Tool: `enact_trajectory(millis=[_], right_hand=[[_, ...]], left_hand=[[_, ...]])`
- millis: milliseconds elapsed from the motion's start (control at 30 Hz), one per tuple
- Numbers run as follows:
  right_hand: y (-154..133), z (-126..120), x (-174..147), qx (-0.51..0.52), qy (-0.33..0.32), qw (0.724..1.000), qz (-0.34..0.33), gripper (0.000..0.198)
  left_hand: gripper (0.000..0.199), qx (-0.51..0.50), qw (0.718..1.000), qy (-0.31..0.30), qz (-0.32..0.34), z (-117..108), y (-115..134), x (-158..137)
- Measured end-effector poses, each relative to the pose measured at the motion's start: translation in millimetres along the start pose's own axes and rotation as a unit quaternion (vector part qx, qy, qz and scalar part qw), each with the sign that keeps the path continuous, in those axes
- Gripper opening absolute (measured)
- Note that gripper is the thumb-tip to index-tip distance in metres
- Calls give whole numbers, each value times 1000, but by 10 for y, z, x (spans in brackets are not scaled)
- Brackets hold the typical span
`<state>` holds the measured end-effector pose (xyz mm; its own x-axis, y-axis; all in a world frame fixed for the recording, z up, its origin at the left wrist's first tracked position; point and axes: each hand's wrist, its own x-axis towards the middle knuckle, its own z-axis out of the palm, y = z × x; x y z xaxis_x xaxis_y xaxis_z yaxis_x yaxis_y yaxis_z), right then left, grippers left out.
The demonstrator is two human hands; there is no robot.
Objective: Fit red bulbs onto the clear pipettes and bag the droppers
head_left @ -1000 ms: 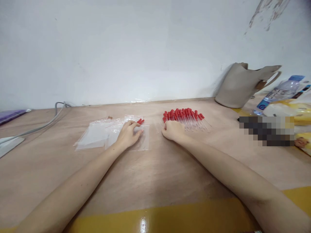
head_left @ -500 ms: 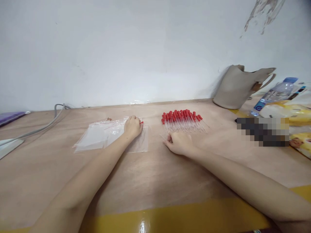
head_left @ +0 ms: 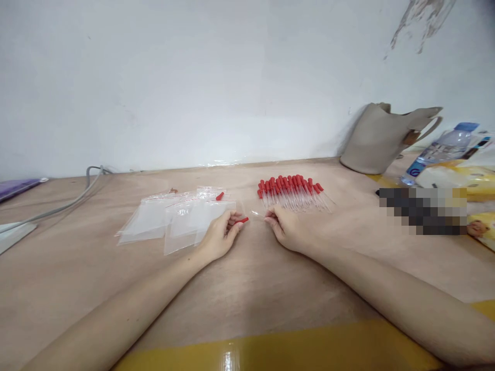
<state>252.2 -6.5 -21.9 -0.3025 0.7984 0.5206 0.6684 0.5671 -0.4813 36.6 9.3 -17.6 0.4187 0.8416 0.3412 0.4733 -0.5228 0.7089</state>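
My left hand (head_left: 221,234) pinches a red rubber bulb (head_left: 243,220) that sticks out past the fingertips. Facing it, a short gap away, my right hand (head_left: 284,226) is closed on a thin clear dropper tube (head_left: 255,213), its free end pointing left at the bulb. Bulb and tube are apart. Behind my right hand lies a pile of droppers (head_left: 288,191), clear tubes with red bulbs on their far ends. Another loose red bulb (head_left: 220,196) rests on the clear zip bags (head_left: 180,226) beside my left hand.
A grey cable (head_left: 73,201) and a purple item (head_left: 19,186) are at the left. Along the right stand a beige pitcher-shaped container (head_left: 373,139), a tilted water bottle (head_left: 436,152) and yellow packets (head_left: 448,176). A white wall (head_left: 232,82) borders the table's back.
My left hand has come off the bags toward me and to the right, bringing a red bulb. My right hand has shifted slightly, with the tube now raised toward the bulb.
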Motion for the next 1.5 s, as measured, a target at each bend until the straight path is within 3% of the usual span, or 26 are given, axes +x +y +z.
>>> enact_trajectory(millis=[367,933,1167,1367,1500], right_hand=[[25,72,-75,-40,1,997,-70,19],[-71,37,-44,-2,-37,998,-47,21],[-29,33,-23,-3,-49,998,-48,21],[-39,-34,-2,-99,-52,987,-117,24],[-59,-11,-17,-192,-5,969,-154,26]], left_hand=[[23,10,1000,-17,13,-15,-68,30],[22,-5,1000,-7,15,-14,-9,22],[23,6,999,-21,49,-27,-2,16],[23,46,995,-51,67,-30,48,-9],[20,76,993,-20,85,-21,61,-9]])
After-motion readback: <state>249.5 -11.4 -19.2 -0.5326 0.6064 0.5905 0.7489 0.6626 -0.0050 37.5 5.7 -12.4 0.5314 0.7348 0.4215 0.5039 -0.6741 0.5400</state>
